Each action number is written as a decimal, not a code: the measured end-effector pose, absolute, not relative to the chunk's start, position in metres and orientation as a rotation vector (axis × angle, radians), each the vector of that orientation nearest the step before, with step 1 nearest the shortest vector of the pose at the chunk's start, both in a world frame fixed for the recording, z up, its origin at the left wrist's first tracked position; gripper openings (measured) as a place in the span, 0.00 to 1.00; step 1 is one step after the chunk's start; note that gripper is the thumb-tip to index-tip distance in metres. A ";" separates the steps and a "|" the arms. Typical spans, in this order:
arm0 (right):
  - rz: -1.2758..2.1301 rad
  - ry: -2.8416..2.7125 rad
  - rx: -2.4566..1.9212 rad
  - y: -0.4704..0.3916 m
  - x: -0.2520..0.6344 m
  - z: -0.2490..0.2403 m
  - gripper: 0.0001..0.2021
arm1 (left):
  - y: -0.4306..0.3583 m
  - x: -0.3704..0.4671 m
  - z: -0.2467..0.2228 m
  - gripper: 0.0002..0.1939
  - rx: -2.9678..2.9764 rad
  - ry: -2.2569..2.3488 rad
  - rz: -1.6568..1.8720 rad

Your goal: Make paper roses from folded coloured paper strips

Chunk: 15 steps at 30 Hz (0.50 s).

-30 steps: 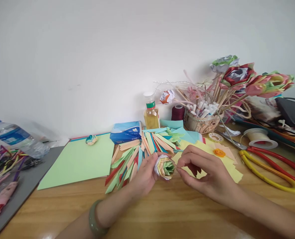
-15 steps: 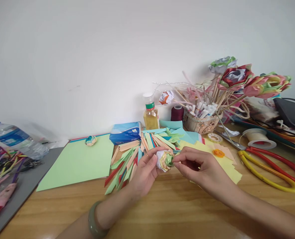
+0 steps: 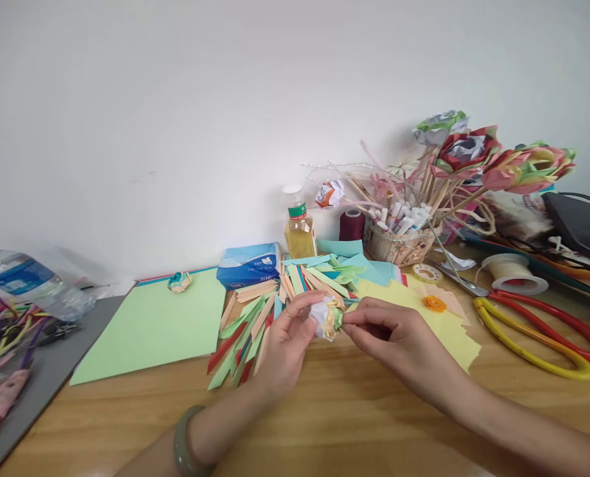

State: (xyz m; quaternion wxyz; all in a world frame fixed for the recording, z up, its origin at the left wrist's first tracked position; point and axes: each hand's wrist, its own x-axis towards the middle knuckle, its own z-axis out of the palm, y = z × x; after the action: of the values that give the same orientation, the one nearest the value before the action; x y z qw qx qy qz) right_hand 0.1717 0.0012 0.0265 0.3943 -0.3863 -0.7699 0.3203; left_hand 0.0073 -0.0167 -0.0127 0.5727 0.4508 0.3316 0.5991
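A small folded paper flower [image 3: 327, 318] in white, yellow and green is held above the front of the table. My left hand [image 3: 291, 338] wraps its fingers and thumb round the white side. At the green edge on the right, my right hand [image 3: 382, 328] pinches with thumb and index finger; its fingertips touch a green petal. The underside of the flower is hidden by my left fingers. Just behind lie folded paper strips [image 3: 248, 324] in green, peach, red and blue, and yellow paper sheets [image 3: 457, 334] lie beyond my right hand.
Light green sheets [image 3: 146, 331] with a small paper flower [image 3: 179, 282] lie left. A tissue pack [image 3: 249, 265] and a bottle of yellow liquid [image 3: 299, 232] stand near the wall. To the right are a basket of pens [image 3: 399, 245], scissors [image 3: 538, 338] and a cord spool [image 3: 514, 273].
My right fingers have closed in on the green edge and moved slightly left. The flower has turned a little in my left hand. The whole view has shifted slightly.
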 end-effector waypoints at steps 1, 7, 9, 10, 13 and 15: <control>0.769 -1.963 -0.974 0.000 0.171 0.026 0.10 | -0.017 0.008 -0.012 0.11 1.045 0.772 1.401; 0.315 -2.041 -0.834 -0.003 0.172 0.017 0.07 | -0.018 0.009 -0.010 0.11 0.916 0.765 1.359; 0.233 -2.072 -0.788 -0.003 0.173 0.016 0.07 | -0.018 0.009 -0.010 0.11 0.882 0.753 1.354; 0.228 -2.074 -0.766 -0.002 0.174 0.017 0.07 | -0.017 0.009 -0.010 0.12 0.862 0.747 1.343; 0.321 -2.018 -0.737 0.000 0.177 0.021 0.07 | -0.015 0.008 -0.010 0.13 0.813 0.724 1.293; 0.379 -1.968 -0.746 0.002 0.178 0.024 0.07 | -0.014 0.008 -0.010 0.14 0.787 0.713 1.256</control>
State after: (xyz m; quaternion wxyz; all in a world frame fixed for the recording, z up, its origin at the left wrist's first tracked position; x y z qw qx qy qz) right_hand 0.1780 0.0018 0.0245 0.4810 -0.3058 -0.8068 0.1555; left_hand 0.0078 -0.0136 -0.0100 0.6804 0.3504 0.3177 0.5597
